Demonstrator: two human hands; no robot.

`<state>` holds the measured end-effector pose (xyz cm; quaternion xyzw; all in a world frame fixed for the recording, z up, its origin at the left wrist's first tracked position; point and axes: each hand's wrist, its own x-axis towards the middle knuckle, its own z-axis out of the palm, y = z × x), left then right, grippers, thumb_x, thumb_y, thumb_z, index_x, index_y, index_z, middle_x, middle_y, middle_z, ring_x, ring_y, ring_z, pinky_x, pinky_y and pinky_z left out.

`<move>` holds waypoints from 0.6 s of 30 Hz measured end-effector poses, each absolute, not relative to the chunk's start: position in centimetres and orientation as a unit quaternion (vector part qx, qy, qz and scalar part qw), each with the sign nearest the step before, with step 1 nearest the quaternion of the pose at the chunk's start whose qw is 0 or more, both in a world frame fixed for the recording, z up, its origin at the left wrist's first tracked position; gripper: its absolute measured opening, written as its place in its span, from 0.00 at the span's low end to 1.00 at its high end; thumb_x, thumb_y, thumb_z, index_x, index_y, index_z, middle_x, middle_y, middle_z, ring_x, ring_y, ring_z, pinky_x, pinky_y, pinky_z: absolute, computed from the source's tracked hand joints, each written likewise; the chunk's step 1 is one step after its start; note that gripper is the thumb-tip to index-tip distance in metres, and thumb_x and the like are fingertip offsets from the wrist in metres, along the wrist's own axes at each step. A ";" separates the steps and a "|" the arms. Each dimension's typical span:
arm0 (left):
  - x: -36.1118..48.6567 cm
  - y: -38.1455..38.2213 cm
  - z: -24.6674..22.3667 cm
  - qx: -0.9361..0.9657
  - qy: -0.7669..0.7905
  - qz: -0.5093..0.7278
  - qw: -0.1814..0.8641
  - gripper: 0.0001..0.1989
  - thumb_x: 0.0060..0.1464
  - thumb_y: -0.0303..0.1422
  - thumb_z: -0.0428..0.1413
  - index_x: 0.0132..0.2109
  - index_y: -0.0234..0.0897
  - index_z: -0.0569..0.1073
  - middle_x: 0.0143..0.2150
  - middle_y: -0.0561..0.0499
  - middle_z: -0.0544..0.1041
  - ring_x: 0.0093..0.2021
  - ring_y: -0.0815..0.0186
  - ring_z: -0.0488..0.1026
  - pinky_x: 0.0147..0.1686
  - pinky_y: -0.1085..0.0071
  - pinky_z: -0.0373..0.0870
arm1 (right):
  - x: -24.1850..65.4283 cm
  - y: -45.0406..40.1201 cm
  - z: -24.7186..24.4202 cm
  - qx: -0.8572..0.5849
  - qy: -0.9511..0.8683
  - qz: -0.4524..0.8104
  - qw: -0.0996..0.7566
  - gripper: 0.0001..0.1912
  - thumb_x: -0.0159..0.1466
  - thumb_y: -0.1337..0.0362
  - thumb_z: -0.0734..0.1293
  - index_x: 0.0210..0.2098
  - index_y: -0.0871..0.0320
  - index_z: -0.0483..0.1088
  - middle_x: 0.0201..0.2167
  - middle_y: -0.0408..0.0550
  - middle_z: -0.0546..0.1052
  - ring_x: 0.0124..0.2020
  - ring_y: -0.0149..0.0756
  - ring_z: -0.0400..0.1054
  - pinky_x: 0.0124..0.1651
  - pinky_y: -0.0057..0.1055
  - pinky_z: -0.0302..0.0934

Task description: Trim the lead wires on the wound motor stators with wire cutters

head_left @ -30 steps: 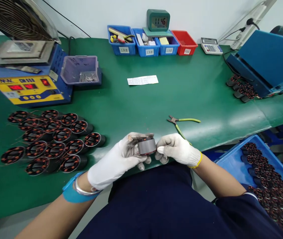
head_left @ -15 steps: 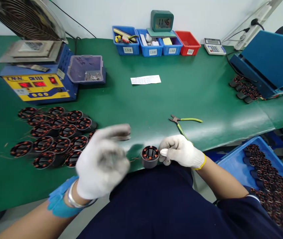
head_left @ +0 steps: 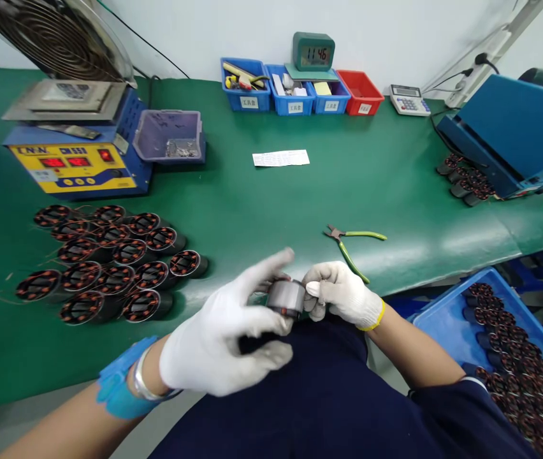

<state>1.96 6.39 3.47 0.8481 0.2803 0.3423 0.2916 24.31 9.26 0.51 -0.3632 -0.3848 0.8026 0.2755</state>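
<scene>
A grey metal cylinder with dark ends [head_left: 285, 298] is between my two gloved hands at the table's front edge, its smooth side turned up. My left hand [head_left: 233, 325], in a white glove, reaches round its left side with thumb and fingers spread, the fingertips at the cylinder. On the right, my right hand [head_left: 341, 293] has its fingers curled and pinched at the cylinder's right side; what lies between the fingertips is too small to make out. Green-handled cutters [head_left: 348, 245] lie open just beyond my right hand.
Many wound cylinders [head_left: 130, 252] stand at the left, below a blue and yellow device [head_left: 75, 169] and a purple bin [head_left: 169, 137]. A blue crate [head_left: 436, 315] of similar parts is at the right. A paper slip [head_left: 281, 158] lies mid-table; small bins [head_left: 247, 102] line the back.
My left hand has moved right and down to the cylinder, which has tipped from upright so its side faces up. My right hand has stayed nearly in place.
</scene>
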 end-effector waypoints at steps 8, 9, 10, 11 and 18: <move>3.2 7.1 3.1 0.717 0.452 0.291 0.444 0.25 0.52 0.39 0.61 0.55 0.37 0.65 0.50 0.43 0.76 0.43 0.60 0.78 0.39 0.67 0.78 | 24.5 9.1 0.8 -0.403 -0.493 0.730 0.248 0.15 0.56 0.56 0.72 0.29 0.63 0.70 0.22 0.46 0.75 0.19 0.26 0.68 0.23 0.21 0.63; 3.3 7.3 2.9 0.734 0.450 0.256 0.439 0.22 0.54 0.39 0.59 0.53 0.37 0.67 0.46 0.46 0.78 0.40 0.61 0.78 0.38 0.67 0.78 | 24.5 9.1 0.7 -0.407 -0.491 0.728 0.251 0.15 0.55 0.56 0.72 0.29 0.63 0.70 0.22 0.45 0.75 0.19 0.26 0.68 0.23 0.22 0.63; 3.3 7.5 2.6 0.768 0.442 0.252 0.390 0.18 0.55 0.39 0.59 0.51 0.37 0.70 0.44 0.47 0.78 0.40 0.60 0.78 0.39 0.66 0.78 | 24.3 9.1 0.5 -0.404 -0.476 0.738 0.257 0.16 0.55 0.55 0.73 0.28 0.63 0.70 0.21 0.45 0.74 0.19 0.26 0.68 0.23 0.22 0.63; 3.3 7.6 2.2 0.806 0.426 0.270 0.308 0.15 0.55 0.37 0.58 0.49 0.37 0.71 0.44 0.46 0.79 0.42 0.59 0.78 0.43 0.64 0.77 | 24.2 9.0 0.2 -0.394 -0.450 0.757 0.264 0.18 0.54 0.54 0.74 0.28 0.63 0.69 0.21 0.45 0.74 0.18 0.26 0.67 0.22 0.23 0.63; 3.3 7.4 0.8 0.845 0.403 0.338 0.096 0.16 0.54 0.32 0.58 0.51 0.37 0.69 0.49 0.42 0.77 0.48 0.56 0.76 0.49 0.59 0.73 | 23.6 9.1 -0.9 -0.373 -0.409 0.783 0.284 0.20 0.55 0.49 0.72 0.28 0.60 0.66 0.20 0.43 0.73 0.15 0.26 0.63 0.22 0.27 0.63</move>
